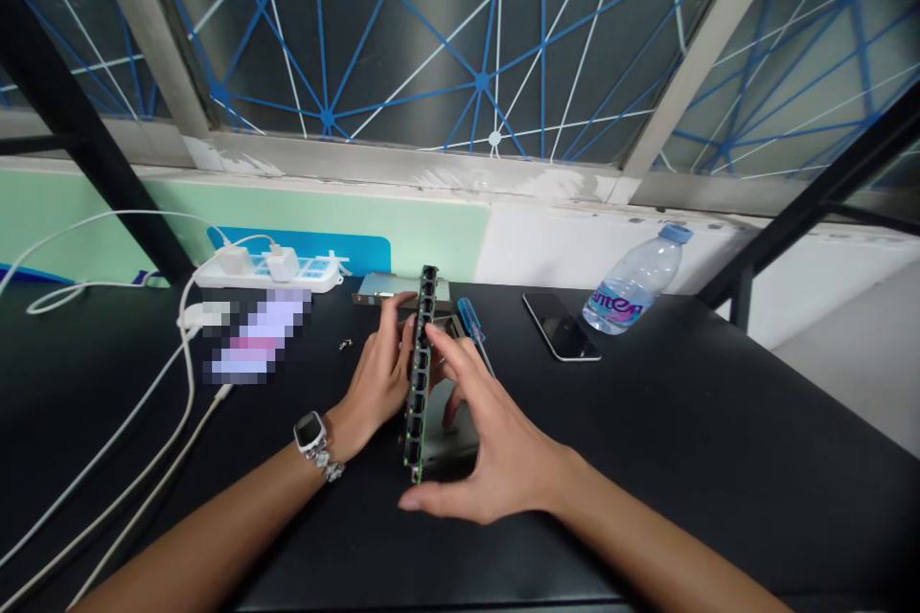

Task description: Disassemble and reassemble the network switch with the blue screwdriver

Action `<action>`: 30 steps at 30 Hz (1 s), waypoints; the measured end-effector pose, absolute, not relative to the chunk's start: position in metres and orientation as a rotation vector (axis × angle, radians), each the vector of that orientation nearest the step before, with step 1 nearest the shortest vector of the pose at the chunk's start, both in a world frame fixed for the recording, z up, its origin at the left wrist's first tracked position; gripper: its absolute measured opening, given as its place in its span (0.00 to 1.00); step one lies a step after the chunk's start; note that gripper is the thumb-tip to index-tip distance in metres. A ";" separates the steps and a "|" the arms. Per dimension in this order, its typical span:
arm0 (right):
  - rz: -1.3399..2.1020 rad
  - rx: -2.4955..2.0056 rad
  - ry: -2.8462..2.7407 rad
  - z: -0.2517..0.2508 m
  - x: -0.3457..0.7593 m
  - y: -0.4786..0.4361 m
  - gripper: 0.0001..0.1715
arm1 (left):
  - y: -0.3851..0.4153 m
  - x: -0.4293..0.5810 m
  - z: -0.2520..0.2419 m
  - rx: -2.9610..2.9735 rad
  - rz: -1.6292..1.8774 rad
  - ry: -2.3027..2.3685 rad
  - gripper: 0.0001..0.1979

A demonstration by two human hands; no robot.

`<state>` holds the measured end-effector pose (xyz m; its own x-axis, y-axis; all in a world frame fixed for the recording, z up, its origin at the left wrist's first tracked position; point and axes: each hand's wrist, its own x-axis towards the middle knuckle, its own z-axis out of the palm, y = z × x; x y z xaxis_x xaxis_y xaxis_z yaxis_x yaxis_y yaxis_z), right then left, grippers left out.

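A long circuit board (419, 383) with a row of black network ports stands on edge, its port side facing me. My left hand (380, 364) grips it from the left, index finger bent towards its far part. My right hand (495, 431) spans its right side, with one fingertip on the ports and the thumb by the near end. Whether that thumb touches is unclear. Below and behind the board lies a grey metal casing (449, 431), partly hidden by the right hand. A blue-handled tool (471, 318) lies just beyond.
Another flat metal piece (374, 290) lies at the back, and tiny metal parts (346, 344) sit left of the hands. A phone (561, 326) and a tilted water bottle (636, 283) are to the right. White cables (188, 345) run from a power strip (309, 273) across the left.
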<state>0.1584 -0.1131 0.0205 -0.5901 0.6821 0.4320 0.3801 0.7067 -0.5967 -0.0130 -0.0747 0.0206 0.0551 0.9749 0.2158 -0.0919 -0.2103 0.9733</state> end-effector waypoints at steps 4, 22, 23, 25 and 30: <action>0.606 -0.792 -2.241 0.020 0.157 -0.112 0.74 | -0.077 -0.012 0.023 1.428 1.352 1.025 0.19; 0.655 -0.655 -2.221 0.025 0.156 -0.115 0.60 | -0.073 -0.017 0.018 1.629 1.362 0.999 0.23; 0.653 -0.651 -2.224 0.026 0.156 -0.115 0.60 | -0.073 -0.017 0.017 1.625 1.373 0.999 0.23; 0.654 -0.651 -2.228 0.026 0.156 -0.115 0.60 | -0.072 -0.017 0.017 1.614 1.394 0.999 0.23; 0.661 -0.641 -2.222 0.024 0.156 -0.115 0.59 | -0.069 -0.019 0.012 1.676 1.404 0.956 0.24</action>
<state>0.1561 -0.1151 0.0244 -0.6172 0.6133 0.4928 0.2445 0.7448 -0.6208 -0.0185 -0.0690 0.0125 0.1246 0.8897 0.4393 0.0824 -0.4505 0.8890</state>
